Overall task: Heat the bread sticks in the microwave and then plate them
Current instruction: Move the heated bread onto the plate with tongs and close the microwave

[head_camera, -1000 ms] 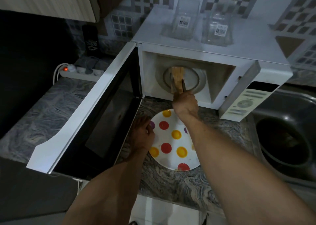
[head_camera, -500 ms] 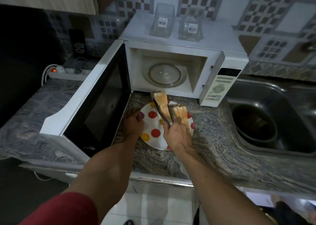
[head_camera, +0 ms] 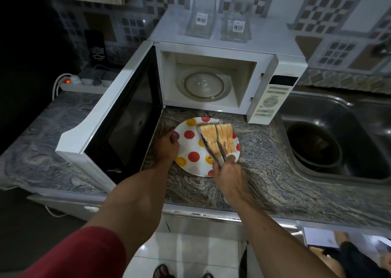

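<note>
Bread sticks [head_camera: 218, 138]: two bundles, on the dotted plate [head_camera: 191, 163], before the open microwave [head_camera: 228, 70].
Right hand [head_camera: 229, 175]: fingers clamped on tongs [head_camera: 213, 148], which grip the bread.
Left hand [head_camera: 167, 145]: fingers curled at plate rim.
Risk: an abrupt release may roll sticks off.
Count: one plate, one tongs, two glass jars [head_camera: 201, 17].

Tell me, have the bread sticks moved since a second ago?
Yes. The bread sticks, held in tongs by the right hand, came out of the microwave and toward the person, now over the spotted plate on the counter.
</note>
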Demonstrator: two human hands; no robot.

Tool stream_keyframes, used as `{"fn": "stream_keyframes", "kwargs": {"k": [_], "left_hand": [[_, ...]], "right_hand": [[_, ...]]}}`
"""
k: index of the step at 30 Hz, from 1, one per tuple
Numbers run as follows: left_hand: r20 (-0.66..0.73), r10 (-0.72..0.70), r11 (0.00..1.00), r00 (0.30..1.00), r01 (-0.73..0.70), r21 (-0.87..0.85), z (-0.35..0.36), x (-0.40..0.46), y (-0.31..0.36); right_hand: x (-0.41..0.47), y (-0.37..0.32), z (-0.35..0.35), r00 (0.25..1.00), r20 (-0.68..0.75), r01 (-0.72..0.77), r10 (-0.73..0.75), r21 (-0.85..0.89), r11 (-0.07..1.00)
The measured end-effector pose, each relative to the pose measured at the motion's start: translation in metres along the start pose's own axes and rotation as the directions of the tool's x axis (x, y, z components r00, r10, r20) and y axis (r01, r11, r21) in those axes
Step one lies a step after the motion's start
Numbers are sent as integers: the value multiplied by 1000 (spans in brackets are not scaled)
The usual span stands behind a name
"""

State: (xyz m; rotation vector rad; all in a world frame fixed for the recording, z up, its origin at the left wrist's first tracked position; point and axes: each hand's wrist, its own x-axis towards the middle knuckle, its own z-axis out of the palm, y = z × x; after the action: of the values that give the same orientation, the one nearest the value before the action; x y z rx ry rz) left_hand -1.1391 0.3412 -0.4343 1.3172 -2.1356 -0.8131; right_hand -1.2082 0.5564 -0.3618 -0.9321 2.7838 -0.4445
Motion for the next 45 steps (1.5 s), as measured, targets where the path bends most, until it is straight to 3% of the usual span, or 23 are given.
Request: {"fn": "stream_keyframes", "kwargs": {"k": [7, 16, 20, 24, 25, 27, 29, 30, 32, 37, 41, 45], "left_hand": [[-14, 7, 1000, 1000, -7, 10, -2, -1, 3], [2, -6, 1000, 1000, 6, 8, -2, 0, 0], [89, -115, 980, 989, 128, -152, -20, -1, 21], [70, -211, 840, 975, 217, -497, -41, 3, 57], [122, -230, 788, 966, 258, -559, -46, 6, 71], [386, -201, 582, 900, 427, -692, -55, 11, 102], [570, -44, 431, 820, 531, -730, -62, 16, 122], [605, 26, 417, 796, 542, -730, -66, 19, 132], [615, 97, 434, 782, 523, -734, -69, 25, 143], [630, 84, 458, 772, 532, -712, -69, 38, 154], [702, 175, 594, 691, 494, -635, -67, 35, 153], [732, 250, 609, 634, 484, -628, -67, 30, 149]], "right_hand": [[-2, 3, 3, 1000, -6, 3, -3, 44, 999], [8, -12, -33, 987, -129, 111, -92, 151, 982], [12, -17, -47, 988, -122, 112, -93, 164, 980], [20, -22, -56, 992, -124, 49, -11, 306, 951], [21, -25, -58, 993, -115, 33, 6, 333, 942], [23, -30, -64, 994, -112, 42, -3, 345, 937], [22, -34, -69, 993, -107, 74, -39, 344, 936], [21, -36, -73, 993, -103, 88, -54, 353, 931], [18, -40, -78, 995, -83, 89, -61, 396, 914], [19, -42, -85, 1000, 20, 2, -15, 542, 840], [27, -49, -98, 993, 119, -56, -16, 579, 814], [36, -62, -101, 996, 86, -44, -8, 586, 809]]}}
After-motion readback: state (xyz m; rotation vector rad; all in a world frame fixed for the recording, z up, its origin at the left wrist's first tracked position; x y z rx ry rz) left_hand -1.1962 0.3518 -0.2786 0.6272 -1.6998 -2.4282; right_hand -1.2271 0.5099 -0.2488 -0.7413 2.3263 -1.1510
